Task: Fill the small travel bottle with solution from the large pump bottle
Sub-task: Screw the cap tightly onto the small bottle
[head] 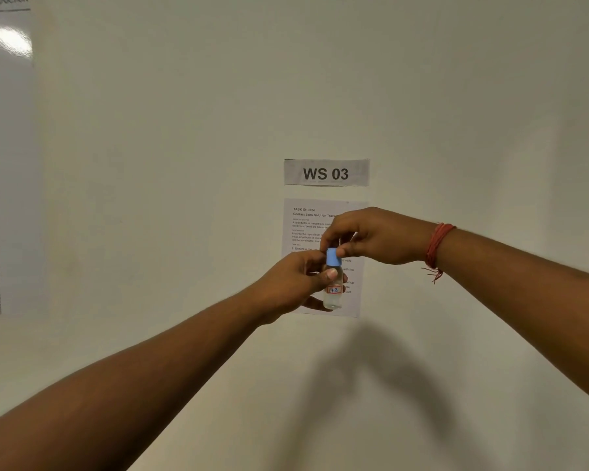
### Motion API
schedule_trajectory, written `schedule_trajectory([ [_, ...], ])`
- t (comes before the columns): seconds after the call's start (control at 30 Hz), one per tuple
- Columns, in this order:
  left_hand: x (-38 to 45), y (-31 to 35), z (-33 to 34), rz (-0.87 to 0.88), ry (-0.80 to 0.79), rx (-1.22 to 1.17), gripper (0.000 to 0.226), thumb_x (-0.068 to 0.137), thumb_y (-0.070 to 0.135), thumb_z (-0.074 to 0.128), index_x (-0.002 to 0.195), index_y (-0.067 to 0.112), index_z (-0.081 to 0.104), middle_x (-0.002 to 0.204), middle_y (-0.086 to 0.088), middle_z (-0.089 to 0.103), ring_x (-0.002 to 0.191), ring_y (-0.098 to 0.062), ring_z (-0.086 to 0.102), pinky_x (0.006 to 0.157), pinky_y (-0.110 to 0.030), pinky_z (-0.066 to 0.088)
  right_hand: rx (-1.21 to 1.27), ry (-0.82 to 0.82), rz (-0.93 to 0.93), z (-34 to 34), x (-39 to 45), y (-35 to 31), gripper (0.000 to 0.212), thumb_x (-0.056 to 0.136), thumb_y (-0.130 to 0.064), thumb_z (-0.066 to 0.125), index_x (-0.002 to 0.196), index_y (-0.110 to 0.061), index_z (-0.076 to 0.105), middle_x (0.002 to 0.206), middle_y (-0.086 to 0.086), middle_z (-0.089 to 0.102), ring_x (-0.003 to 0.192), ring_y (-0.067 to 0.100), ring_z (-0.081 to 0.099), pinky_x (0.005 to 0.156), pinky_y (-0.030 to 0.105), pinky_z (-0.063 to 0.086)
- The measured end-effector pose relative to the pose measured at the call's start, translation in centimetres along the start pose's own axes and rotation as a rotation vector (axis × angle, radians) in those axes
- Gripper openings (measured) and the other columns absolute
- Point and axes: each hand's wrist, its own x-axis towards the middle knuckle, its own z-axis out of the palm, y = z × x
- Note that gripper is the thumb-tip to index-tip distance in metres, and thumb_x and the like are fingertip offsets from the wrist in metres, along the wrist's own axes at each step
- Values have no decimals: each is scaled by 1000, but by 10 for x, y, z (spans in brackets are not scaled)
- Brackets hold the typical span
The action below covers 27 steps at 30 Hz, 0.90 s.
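- Head view: I see both arms stretched forward, hands meeting in front of a white wall (184, 130).
- Large pump bottle: not visible to me anywhere in this view.
- Small travel bottle (333, 294): clear, held upright in the air before the wall; much of its upper body is covered by the left hand's thumb and fingers. I cannot judge the fill level through the clear plastic.
- Bottle label reads roughly "7B" in a red box; partly blurred.
- Blue cap (333, 257): sits on the bottle neck; whether it is tight or loose I cannot tell.
- Left hand (293, 283): fingers curled round the bottle's body, thumb pressed across its front just under the cap.
- Right hand (378, 236): comes from above right, fingertips pinching the blue cap; the remaining fingers are bunched close.
- Red thread band (437, 248) wraps the right wrist, loose ends hanging.
- Printed task sheet (306, 226) taped on the wall behind the hands, mostly hidden by them; small text unreadable to me.
- Sign "WS 03" (326, 173) above the sheet, fully legible.
- Whiteboard (4, 164) at far left, cut off by the frame edge.
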Motion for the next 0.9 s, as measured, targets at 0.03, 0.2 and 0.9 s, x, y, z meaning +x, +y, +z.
schedule_trajectory([
  [0.03, 0, 0, 0, 3, 1, 2, 31, 102, 18, 57, 132, 12, 60, 118, -6, 73, 109, -22, 71, 85, -42, 63, -2, 5, 1, 1, 0, 1, 21, 93, -17, 63, 111, -29, 65, 99, -23, 58, 94, -1, 57, 80, 11, 41],
  [0.2, 2, -5, 2, 28, 13, 11, 35, 101, 17, 59, 136, 17, 59, 118, -6, 74, 107, -22, 73, 87, -46, 62, -67, 22, 18, 6, 1, 4, 18, 93, -19, 63, 110, -25, 66, 98, -13, 61, 91, 5, 57, 76, 12, 40],
  [0.9, 8, -26, 22, 18, 62, 1, 50, 101, 13, 60, 148, 26, 50, 114, -4, 76, 109, -19, 72, 89, -46, 61, -52, 187, 97, 37, -20, 11, 19, 92, -21, 65, 110, -20, 72, 102, -6, 69, 90, 8, 58, 85, 24, 49],
])
